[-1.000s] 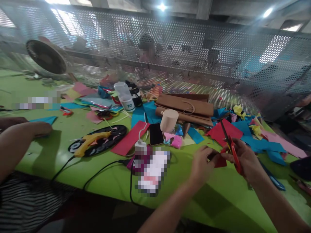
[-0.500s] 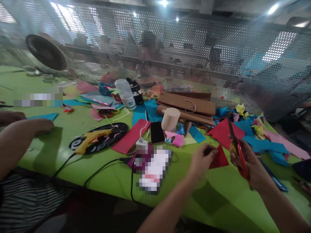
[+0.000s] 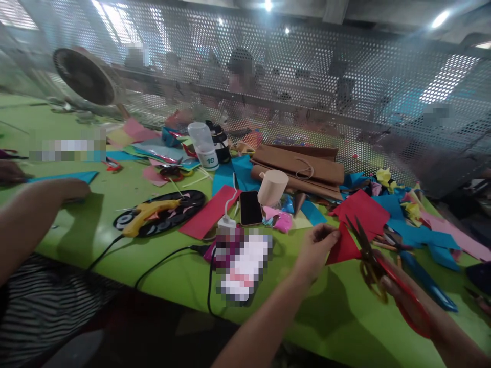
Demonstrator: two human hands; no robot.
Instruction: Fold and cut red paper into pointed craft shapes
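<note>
My left hand (image 3: pixel 317 246) pinches the edge of a small red piece of paper (image 3: pixel 344 246), held just over the green table. In my right hand (image 3: pixel 402 291) is a pair of scissors (image 3: pixel 366 245) with red handles, blades parted and pointing up and left. The blades are beside the right edge of the red piece; whether they touch it I cannot tell. A larger red sheet (image 3: pixel 362 212) lies behind them.
A glue gun (image 3: pixel 148 214) rests on a black oval plate (image 3: pixel 192 202) at the left. A phone (image 3: pixel 250 208) and a beige cylinder (image 3: pixel 273 187) stand mid-table. Another person's arm (image 3: pixel 38 214) holds blue paper (image 3: pixel 72 177). A blue cutter-like tool (image 3: pixel 429 281) lies right.
The scissors have come down and opened wider, their blades swinging toward the small red paper. My left hand keeps its pinch on the paper, nearly in place.
</note>
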